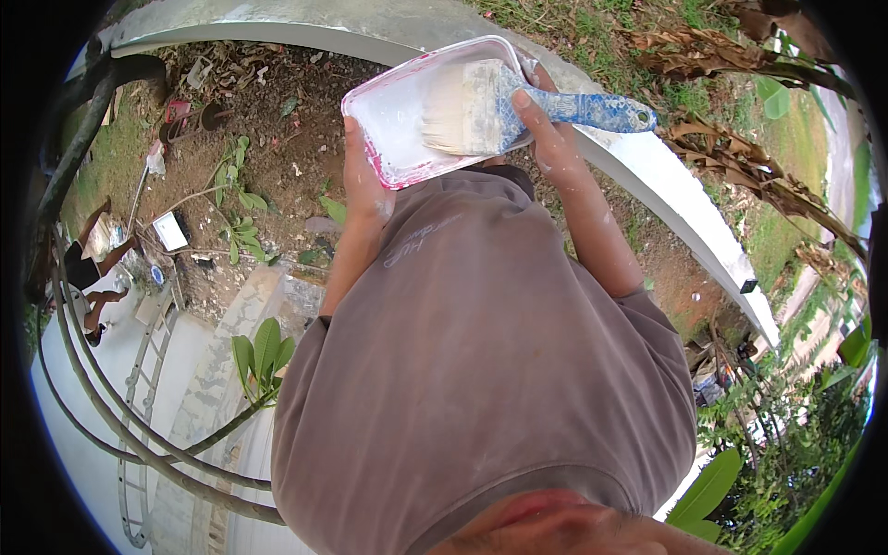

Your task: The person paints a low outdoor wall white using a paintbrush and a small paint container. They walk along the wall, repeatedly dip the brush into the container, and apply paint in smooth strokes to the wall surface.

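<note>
My left hand (365,170) grips the left side of a shallow plastic paint tray (399,128), thumb up along its rim. Wet white paint coats the inside, and pink-red stains mark the edge. At the tray's right side, my right hand (551,142) presses its thumb on a wide paintbrush (513,111), while its fingers reach behind the tray. The brush's pale bristles lie over the tray, and its paint-spotted blue handle points right. White specks dot both hands and forearms.
Beyond the tray runs a low wall (694,208), partly painted white, with a small black object (748,286) on it. Bare branches (76,159) and an aluminium ladder (149,374) stand at left, near another person (87,270). A white container (170,231) lies on the littered soil. Dry leaves (756,180) hang at right.
</note>
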Available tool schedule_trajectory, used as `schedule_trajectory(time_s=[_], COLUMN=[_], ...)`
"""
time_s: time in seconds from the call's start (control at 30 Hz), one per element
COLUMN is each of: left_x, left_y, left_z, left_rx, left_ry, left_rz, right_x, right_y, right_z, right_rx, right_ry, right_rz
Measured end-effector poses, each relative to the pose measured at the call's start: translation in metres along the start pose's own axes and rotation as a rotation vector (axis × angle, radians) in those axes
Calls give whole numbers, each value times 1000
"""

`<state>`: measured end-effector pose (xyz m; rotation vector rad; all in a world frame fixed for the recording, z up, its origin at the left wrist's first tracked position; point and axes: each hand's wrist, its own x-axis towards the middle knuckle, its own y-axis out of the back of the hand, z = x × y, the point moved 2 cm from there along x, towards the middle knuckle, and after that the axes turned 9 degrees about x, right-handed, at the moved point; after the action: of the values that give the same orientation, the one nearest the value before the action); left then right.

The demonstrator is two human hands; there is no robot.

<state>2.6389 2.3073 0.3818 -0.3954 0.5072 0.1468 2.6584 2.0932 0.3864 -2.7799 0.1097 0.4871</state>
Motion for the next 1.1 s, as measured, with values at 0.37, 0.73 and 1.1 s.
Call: schedule_trajectory(time_s=[0.37,0.73,1.1], left_x=[10,38,64], left_y=[21,-1,-10], left_z=[-17,-26,-36], left_rx=[2,144,204], left_ry=[119,26,-58], left_rz=[32,-166,-169], right_x=[-31,-47,-46], right_y=[-16,-26,-17], right_z=[-45,-89,-109], right_rx=[-227,-644,-778], right_ry=[164,634,682], right_rz=[114,63,-34])
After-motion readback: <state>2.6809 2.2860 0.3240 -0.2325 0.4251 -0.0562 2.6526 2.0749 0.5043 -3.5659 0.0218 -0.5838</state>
